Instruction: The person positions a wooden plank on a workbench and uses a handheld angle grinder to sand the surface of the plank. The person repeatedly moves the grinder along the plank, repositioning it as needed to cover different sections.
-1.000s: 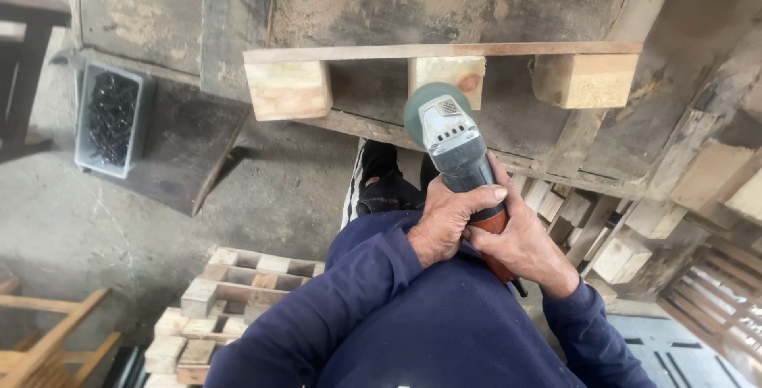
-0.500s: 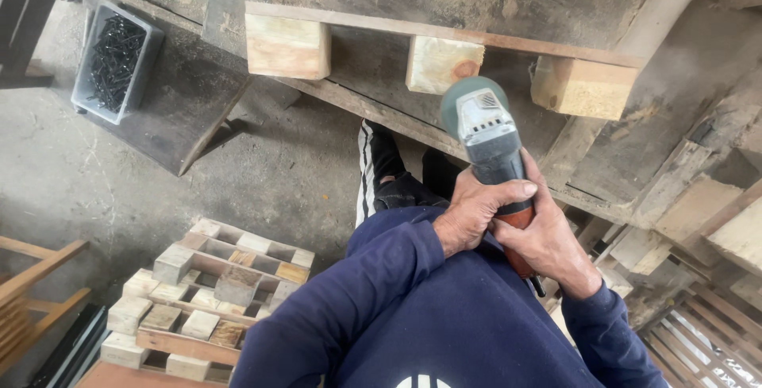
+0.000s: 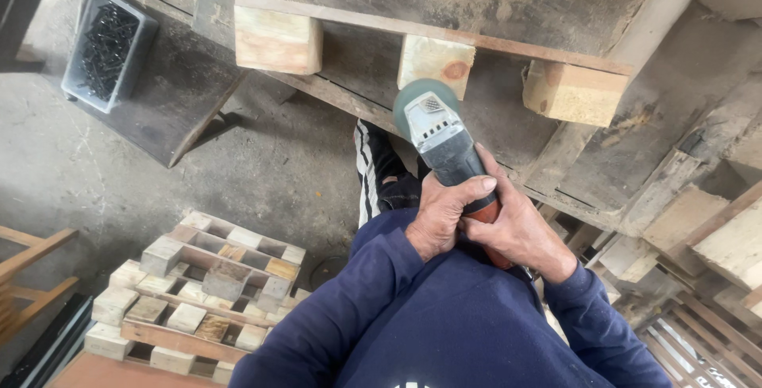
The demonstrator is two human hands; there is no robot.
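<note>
Both hands grip an angle grinder [image 3: 441, 140] with a grey-green head and a dark body. My left hand [image 3: 439, 212] wraps the body from the left. My right hand [image 3: 517, 227] clasps the rear handle from the right. The grinder's disc end points up toward a pale wooden block [image 3: 433, 63], the middle one of three fixed under a thin wooden slat [image 3: 508, 44]. The other blocks sit at the left [image 3: 278, 40] and right [image 3: 574, 92]. My dark blue sleeves fill the lower middle.
A grey tray of dark screws [image 3: 105, 48] rests on a dusty board at the upper left. Stacked small pallets [image 3: 198, 289] lie on the concrete floor at the lower left. Loose timber pieces [image 3: 706, 229] pile up at the right. A dark trouser leg with white stripes [image 3: 373, 169] shows below the grinder.
The view has shifted, so the slat with its blocks now tilts down to the right. The grinder stays in both hands, with its head a little nearer the middle block.
</note>
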